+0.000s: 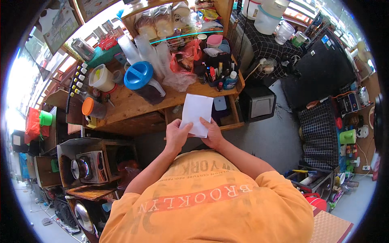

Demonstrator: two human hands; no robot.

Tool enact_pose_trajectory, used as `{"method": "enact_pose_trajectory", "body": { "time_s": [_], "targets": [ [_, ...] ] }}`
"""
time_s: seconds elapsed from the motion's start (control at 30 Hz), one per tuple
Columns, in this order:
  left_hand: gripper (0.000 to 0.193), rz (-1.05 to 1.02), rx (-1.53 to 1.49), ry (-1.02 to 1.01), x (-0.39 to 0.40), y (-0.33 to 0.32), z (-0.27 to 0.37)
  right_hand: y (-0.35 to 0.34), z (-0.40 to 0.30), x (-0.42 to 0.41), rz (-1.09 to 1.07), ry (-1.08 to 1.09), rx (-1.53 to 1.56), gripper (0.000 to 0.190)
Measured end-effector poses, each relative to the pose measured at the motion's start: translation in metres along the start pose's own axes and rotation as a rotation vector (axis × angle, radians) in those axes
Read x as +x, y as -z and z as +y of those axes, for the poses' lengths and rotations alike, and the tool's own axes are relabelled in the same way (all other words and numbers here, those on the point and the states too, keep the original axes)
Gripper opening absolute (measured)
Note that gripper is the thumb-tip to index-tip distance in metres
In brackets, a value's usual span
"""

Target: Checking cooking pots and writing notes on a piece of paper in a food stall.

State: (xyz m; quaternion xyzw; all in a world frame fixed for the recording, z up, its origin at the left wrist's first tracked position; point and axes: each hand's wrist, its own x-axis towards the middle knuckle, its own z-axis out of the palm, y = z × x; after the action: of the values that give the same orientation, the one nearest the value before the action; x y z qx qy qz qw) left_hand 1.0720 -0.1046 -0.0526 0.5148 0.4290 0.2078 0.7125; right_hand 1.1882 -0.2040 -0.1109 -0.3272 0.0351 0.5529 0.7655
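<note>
Both my hands hold a small stack of white paper by its lower edge, thumbs on top. My left hand grips the lower left corner, and my right hand the lower right. Beneath the paper a wooden drawer stands pulled out, with a pale blue phone-like device lying in it on something dark. On the wooden counter beyond stands a pitcher with a blue lid and dark contents. How many sheets there are I cannot tell.
Stacked clear plastic cups, a jar with an orange lid and a bottle with blue liquid stand on the counter. At the left, a pot sits over a lit gas stove. A black bin-like box is right of the drawer.
</note>
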Motion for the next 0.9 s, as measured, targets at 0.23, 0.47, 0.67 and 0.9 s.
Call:
{"method": "enact_pose_trajectory", "body": {
  "time_s": [0.23, 0.47, 0.67, 0.9],
  "targets": [
    [0.032, -0.058, 0.108, 0.011, 0.031, 0.016, -0.060, 0.049, -0.027, -0.006, 0.142, 0.094, 0.100, 0.036],
    [0.052, -0.431, 0.519, 0.604, 0.074, -0.013, -0.205, 0.125, -0.071, -0.040, 0.274, 0.269, 0.100, 0.045],
    [0.041, -0.043, -0.076, 0.760, 0.101, -0.047, -0.260, 0.155, -0.098, -0.063, 0.362, 0.272, 0.086, 0.045],
    [0.054, -0.058, -0.455, 0.689, 0.165, -0.056, -0.241, 0.171, -0.124, -0.064, 0.418, 0.301, 0.158, 0.039]
  ]
}}
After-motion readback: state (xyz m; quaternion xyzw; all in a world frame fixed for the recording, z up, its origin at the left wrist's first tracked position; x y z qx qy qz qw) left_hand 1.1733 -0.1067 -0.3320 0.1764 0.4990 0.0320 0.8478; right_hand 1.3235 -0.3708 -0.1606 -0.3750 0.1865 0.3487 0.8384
